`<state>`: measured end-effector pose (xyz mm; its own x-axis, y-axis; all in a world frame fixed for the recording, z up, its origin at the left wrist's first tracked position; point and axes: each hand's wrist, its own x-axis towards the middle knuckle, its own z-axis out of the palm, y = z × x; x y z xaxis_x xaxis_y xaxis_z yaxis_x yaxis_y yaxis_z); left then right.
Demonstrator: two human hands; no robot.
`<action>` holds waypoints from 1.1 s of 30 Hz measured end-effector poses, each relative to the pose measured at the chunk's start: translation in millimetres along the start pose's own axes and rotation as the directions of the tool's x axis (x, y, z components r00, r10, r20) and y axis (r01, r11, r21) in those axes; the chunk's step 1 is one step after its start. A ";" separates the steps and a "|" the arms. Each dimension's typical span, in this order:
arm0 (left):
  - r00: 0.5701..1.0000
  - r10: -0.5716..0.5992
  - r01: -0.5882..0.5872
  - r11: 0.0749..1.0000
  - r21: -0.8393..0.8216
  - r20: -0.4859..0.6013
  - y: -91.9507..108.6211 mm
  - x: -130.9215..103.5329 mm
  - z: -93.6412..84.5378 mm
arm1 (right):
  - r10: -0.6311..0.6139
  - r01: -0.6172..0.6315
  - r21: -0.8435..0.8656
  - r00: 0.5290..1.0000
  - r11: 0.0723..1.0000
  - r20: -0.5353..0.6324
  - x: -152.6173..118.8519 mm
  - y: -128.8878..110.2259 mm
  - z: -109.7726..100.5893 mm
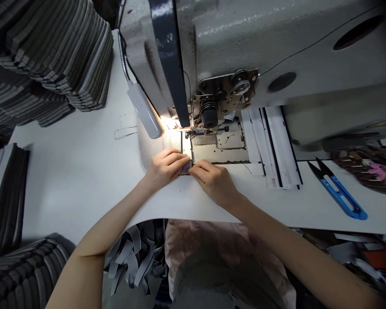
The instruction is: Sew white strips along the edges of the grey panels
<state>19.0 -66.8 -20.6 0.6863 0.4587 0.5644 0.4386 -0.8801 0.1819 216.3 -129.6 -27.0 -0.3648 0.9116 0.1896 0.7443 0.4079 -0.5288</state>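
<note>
A grey fabric piece (144, 143) lies under the sewing machine's needle area, with a white strip (186, 148) along its right edge. My left hand (166, 167) rests on the fabric with its fingers together, their tips at the strip, gripping the near part. My right hand (215, 179) is closed in a pinch at the near right corner of the piece, where strip and fabric meet. What exactly lies between those fingertips is partly hidden. The presser foot (188, 133) stands just beyond both hands, lit by a lamp (144, 110).
The sewing machine (231, 47) fills the upper right. White strips with black edges (273, 148) lie right of the needle plate. Blue thread snips (341, 193) are farther right. Stacked grey pieces (61, 51) stand at left, and grey strips (135, 253) hang below the table edge.
</note>
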 end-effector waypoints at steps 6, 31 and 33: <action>0.999 -0.035 0.036 0.999 0.024 -0.030 -0.9 -3.6 4.3 | 0.003 -0.004 -0.061 1.000 0.998 -0.004 4.6 -0.5 2.6; 0.999 0.011 -0.015 0.996 0.093 0.047 -5.8 3.3 1.9 | -0.054 0.061 -0.128 0.997 0.990 0.057 9.2 3.9 -12.6; 0.998 -0.002 -0.004 0.994 0.108 0.055 -8.7 5.1 3.1 | -0.037 0.049 -0.142 0.996 0.989 0.085 13.2 3.8 -14.8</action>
<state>20.5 -56.5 -21.8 0.7164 0.4662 0.5190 0.4956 -0.8637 0.0918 222.7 -115.2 -14.2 -0.4382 0.8882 0.1382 0.7976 0.4551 -0.3959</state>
